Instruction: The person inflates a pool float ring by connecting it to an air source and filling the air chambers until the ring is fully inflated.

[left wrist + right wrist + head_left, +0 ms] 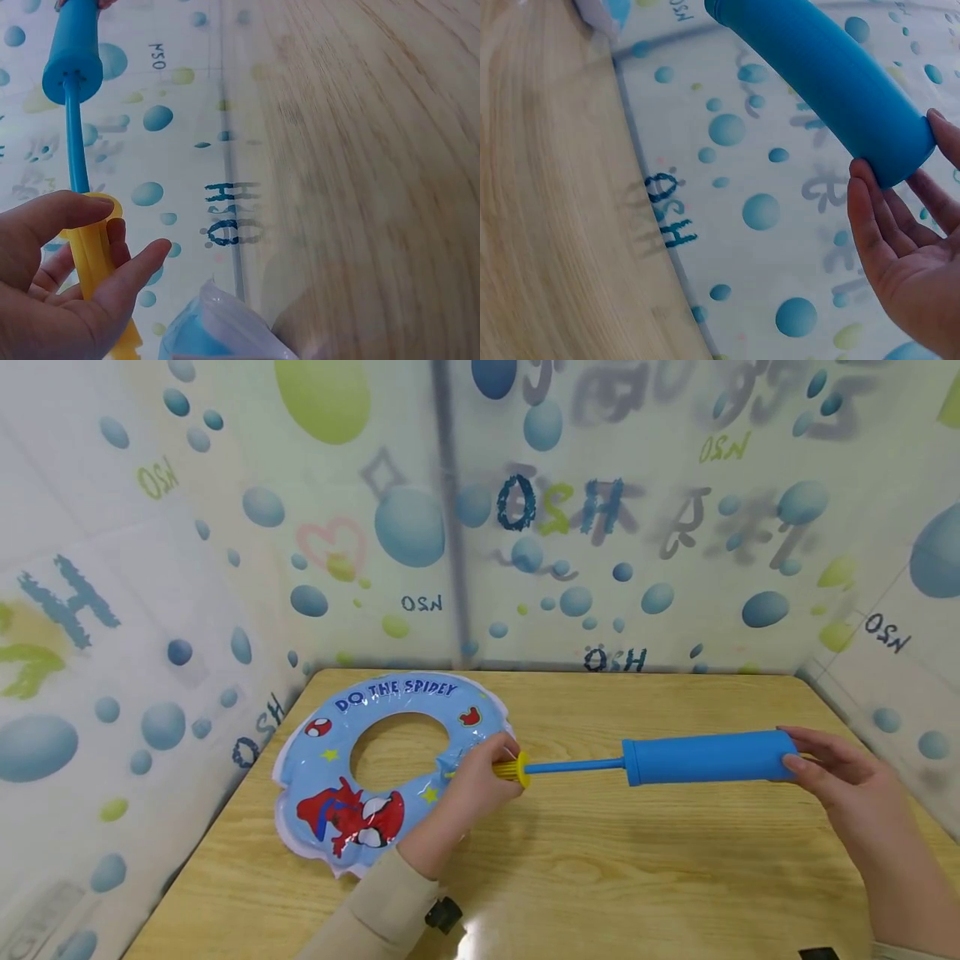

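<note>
hands around blue pump: left at yellow handle, right at barrel end

Head view: bright light is prevailing; glare is whitening the tabletop, highlights are dotting the inflatable ring. Wrist views: both are showing dimmer.

I see a blue pump, its yellow end, a red-figured pale-blue ring left, a blue-and-green-spotted far wall.
</note>
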### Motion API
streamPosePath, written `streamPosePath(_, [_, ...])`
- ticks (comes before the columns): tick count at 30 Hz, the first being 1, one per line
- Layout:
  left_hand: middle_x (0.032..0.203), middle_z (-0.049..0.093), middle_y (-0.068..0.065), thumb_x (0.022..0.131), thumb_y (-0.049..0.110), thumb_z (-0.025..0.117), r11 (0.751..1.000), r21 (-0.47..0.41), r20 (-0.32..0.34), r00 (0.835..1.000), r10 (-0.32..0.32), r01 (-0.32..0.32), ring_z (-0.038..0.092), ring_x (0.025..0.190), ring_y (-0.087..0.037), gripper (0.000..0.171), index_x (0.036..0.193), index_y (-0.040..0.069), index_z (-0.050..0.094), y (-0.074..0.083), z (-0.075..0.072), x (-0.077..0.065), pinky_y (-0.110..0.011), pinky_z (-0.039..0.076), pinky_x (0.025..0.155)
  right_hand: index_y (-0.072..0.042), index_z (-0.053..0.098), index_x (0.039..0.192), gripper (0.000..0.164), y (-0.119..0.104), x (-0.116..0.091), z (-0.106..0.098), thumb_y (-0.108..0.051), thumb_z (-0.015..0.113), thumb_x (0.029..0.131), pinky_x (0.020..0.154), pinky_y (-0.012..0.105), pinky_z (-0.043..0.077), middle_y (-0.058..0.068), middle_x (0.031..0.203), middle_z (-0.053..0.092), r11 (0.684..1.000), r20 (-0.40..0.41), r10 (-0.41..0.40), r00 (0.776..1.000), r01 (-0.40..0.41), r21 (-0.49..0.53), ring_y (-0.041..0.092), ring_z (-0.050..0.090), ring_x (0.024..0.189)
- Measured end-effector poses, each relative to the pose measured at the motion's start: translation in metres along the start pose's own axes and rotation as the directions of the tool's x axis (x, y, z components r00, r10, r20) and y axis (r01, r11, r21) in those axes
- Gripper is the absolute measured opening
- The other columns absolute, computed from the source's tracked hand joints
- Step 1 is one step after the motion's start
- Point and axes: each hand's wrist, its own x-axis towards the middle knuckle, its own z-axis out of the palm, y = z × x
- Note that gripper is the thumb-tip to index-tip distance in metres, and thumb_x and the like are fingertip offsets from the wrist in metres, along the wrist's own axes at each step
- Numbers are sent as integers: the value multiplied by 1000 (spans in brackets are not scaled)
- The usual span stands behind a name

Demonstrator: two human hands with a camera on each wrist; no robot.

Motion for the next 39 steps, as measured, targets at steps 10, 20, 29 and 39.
streamPosePath(10, [102, 65, -7, 77, -6, 76, 1000, -27, 8, 1000, 5, -4, 56, 94, -25, 35, 99, 11, 55, 0, -2, -1, -39, 51, 84, -8, 62, 129, 39, -4, 5, -13, 9, 52, 96, 78, 13, 50, -6, 114, 64, 999, -11, 29, 1000, -30, -35, 5, 65, 90])
streamPosePath(20, [103, 66, -9, 74, -9, 77, 1000, -14, 1, 1000, 21, -21, 57, 97, -27, 35, 96, 9, 56, -1, -1, 2, -42, 48, 89, -18, 65, 121, 31, 4, 20, 27, -1, 62, 94, 76, 13, 48, -15, 110, 62, 945, 72, 194, 978, -167, -282, 2, 61, 92])
streamPosePath(29, [108, 66, -11, 75, -9, 77, 1000, 3, -3, 1000, 16, -16, 57, 100, -30, 36, 97, 10, 56, -2, 2, 4, -43, 50, 87, -2, 57, 125, 38, 17, 20, 76, -19, 68, 93, 80, 24, 53, -5, 108, 60, 890, 94, 302, 949, -245, -385, 12, 67, 88])
streamPosePath(39, [99, 65, -4, 76, -9, 76, 999, -20, -11, 999, 41, -41, 56, 95, -24, 33, 97, 10, 59, -10, -3, 15, -41, 49, 85, -1, 53, 131, 50, 13, 17, 106, -26, 71, 91, 81, 24, 52, 15, 125, 54, 847, 52, 319, 946, -260, -464, 2, 62, 95])
